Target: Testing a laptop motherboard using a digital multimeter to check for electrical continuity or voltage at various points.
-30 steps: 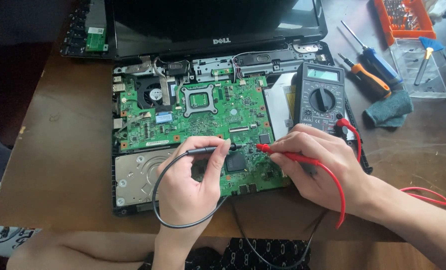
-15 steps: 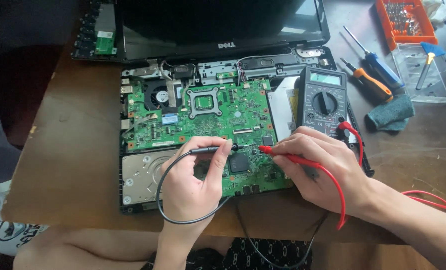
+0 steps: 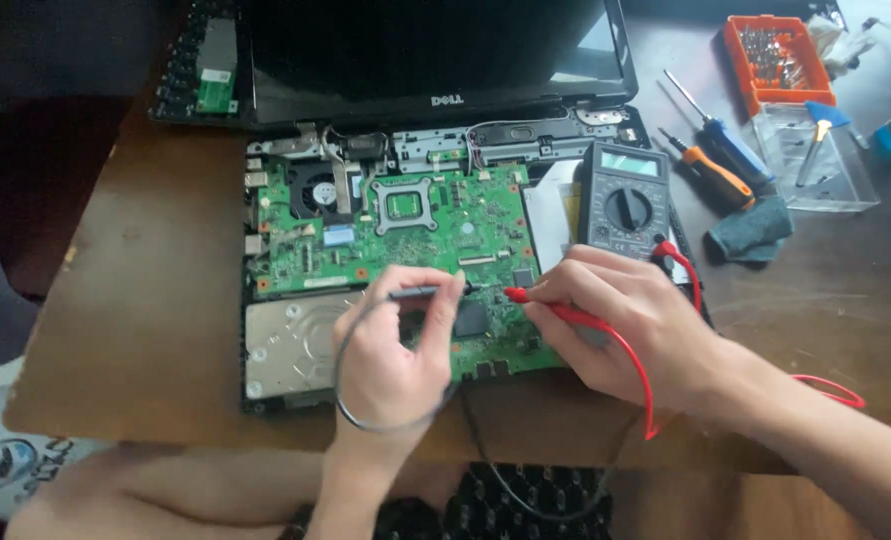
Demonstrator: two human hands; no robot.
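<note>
While the opened laptop [image 3: 266,390] lies on the brown wooden surface [image 3: 136,300] with its green motherboard [image 3: 436,230] laid bare, both hands work over the lower middle of that board. The left hand [image 3: 391,360] is closed in a pinch around the black probe [image 3: 431,292], thumb and fingers curled on its shaft, the tip pointing to the right across the board. Its black lead [image 3: 351,410] loops down round the hand and off the near edge of the surface. The right hand [image 3: 626,325] is likewise closed on the red probe [image 3: 531,298], held like a pen, with the tip pointing left. The two probe tips sit close together, just above a dark square chip [image 3: 471,320]; whether either tip touches the board cannot be told. The red lead [image 3: 636,370] runs under the right hand and curves back past the wrist. The grey multimeter [image 3: 623,200] rests just beyond the right hand, on the laptop's right side, dial facing up. A silver hard drive [image 3: 291,345] sits in the bay left of the left hand. Farther right lie two screwdrivers [image 3: 716,160], a grey cloth [image 3: 751,230], a clear plastic box [image 3: 816,160] and an orange bit case [image 3: 776,55].
</note>
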